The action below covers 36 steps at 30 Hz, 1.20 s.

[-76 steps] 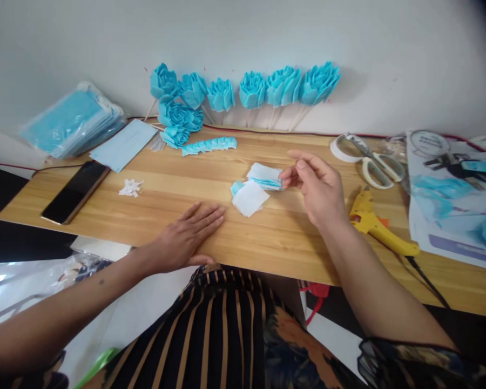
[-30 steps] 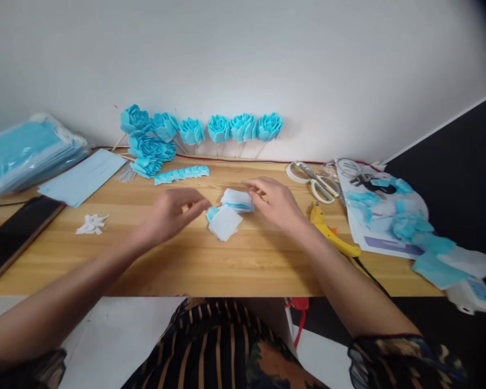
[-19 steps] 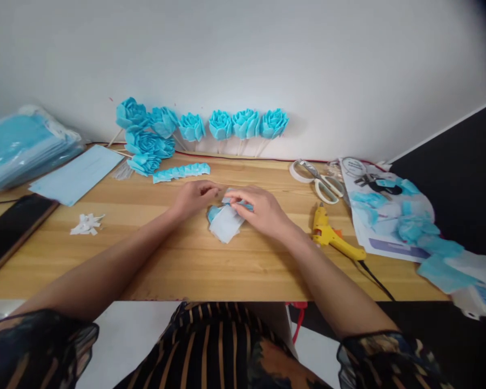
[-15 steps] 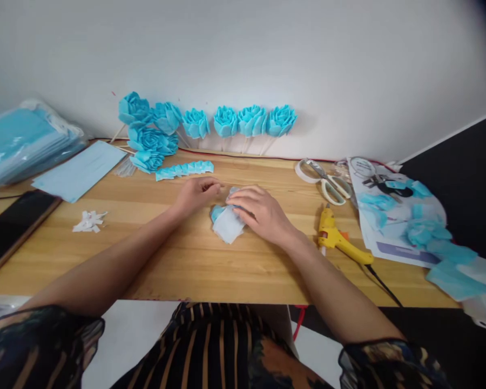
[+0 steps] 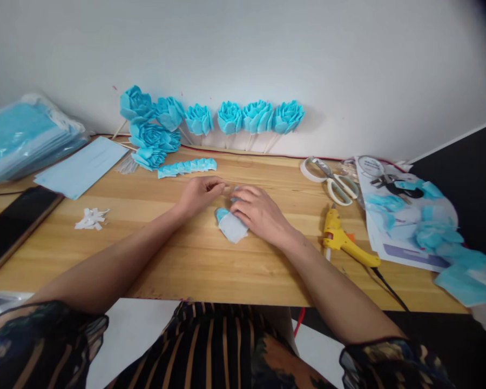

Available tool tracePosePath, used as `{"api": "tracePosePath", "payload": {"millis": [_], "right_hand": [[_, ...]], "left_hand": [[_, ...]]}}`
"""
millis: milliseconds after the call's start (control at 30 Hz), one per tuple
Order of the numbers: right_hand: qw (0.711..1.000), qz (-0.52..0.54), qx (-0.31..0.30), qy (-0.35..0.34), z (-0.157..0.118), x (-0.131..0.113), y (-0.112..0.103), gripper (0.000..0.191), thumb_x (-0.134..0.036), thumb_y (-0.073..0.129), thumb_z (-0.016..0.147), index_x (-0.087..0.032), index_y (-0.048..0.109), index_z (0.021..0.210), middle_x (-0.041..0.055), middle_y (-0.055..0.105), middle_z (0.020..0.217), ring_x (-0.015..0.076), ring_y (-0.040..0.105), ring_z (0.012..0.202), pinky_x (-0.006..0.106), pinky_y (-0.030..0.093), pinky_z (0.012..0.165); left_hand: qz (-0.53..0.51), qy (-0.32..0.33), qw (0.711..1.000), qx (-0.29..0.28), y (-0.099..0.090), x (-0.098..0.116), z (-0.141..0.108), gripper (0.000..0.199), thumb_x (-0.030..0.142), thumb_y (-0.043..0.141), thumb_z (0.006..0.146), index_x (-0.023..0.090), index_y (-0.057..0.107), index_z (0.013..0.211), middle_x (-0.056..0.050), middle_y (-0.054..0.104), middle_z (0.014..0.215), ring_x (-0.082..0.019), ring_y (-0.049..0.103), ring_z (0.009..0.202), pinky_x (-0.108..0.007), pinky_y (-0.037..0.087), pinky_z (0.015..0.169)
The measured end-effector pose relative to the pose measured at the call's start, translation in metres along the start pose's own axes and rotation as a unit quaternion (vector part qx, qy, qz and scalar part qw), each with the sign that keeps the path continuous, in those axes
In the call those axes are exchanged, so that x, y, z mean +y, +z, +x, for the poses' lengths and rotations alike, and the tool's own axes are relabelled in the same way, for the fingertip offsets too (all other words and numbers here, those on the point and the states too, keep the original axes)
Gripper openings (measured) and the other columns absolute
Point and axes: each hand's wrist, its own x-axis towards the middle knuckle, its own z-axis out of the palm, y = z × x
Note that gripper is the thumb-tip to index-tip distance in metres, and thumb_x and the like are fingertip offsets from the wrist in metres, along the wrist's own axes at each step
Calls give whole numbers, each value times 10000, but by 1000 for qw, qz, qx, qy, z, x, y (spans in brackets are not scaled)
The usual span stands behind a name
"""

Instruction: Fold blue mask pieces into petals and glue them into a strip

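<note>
My left hand (image 5: 202, 193) is above the middle of the table, thumb and forefinger pinched together. Whatever lies between those fingertips is too small to make out. Close on its right, my right hand (image 5: 259, 210) curls over thin pale blue and white fabric petals (image 5: 233, 227), its fingers partly hiding them. The petals lie at the tabletop, with a brighter blue rounded edge showing at the left. Just beyond my left hand is a pleated blue fabric strip (image 5: 187, 167).
Several blue fabric flowers (image 5: 230, 117) on sticks lean along the wall. At right are scissors (image 5: 336, 181), a tape roll (image 5: 311, 170), a yellow glue gun (image 5: 344, 240) and a sheet with blue scraps (image 5: 392, 243). At left are white clippings (image 5: 91, 219), a phone (image 5: 18, 227) and bagged blue sheets (image 5: 28, 140).
The view has shifted slightly. My right fingers have moved a little over the petals, and less of the white fabric shows. My left hand stays pinched beside them.
</note>
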Motion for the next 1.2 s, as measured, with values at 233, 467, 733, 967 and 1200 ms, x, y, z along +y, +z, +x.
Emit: {"api": "tracePosePath", "payload": {"millis": [233,467,733,967,1200], "right_hand": [[996,35,76,11,-4,0,-9,141,-185,569,946,-215,694,888,102,739,1139,258,633,1128,450,486,983],[994,39,100,12,-6,-6,-15,178,-251,548,979,-241,722,939,56,773,1004,229,651,966,409,457,880],[998,-45,-24,-38,-5,-16,-2,182,-251,569,983,-260,751,988,34,745,898,220,593,935,402,359,962],[1000,-6,-17,-20,-4,-14,-5,160,-234,585,954,-227,711,855,41,700,842,218,580,867,373,390,847],[998,47,38,-7,-7,-3,-13,163,-257,568,968,-225,725,939,65,728,975,232,612,945,386,438,862]], "left_hand": [[-84,26,992,-93,-2,8,-5,299,397,582,860,142,728,919,-54,737,785,-156,656,721,-267,496,697],[117,20,980,-159,-29,18,-1,269,418,607,837,182,735,846,3,682,696,-129,557,627,-225,349,572],[259,41,937,-231,-19,28,-10,158,193,631,813,159,776,866,6,700,733,-122,572,663,-239,322,616],[268,94,931,-228,-14,22,-10,128,173,628,813,171,741,753,-13,694,715,-145,563,675,-259,316,626],[254,72,936,-235,-17,25,-9,116,215,661,821,165,763,797,-4,705,710,-130,560,632,-253,311,610]]}}
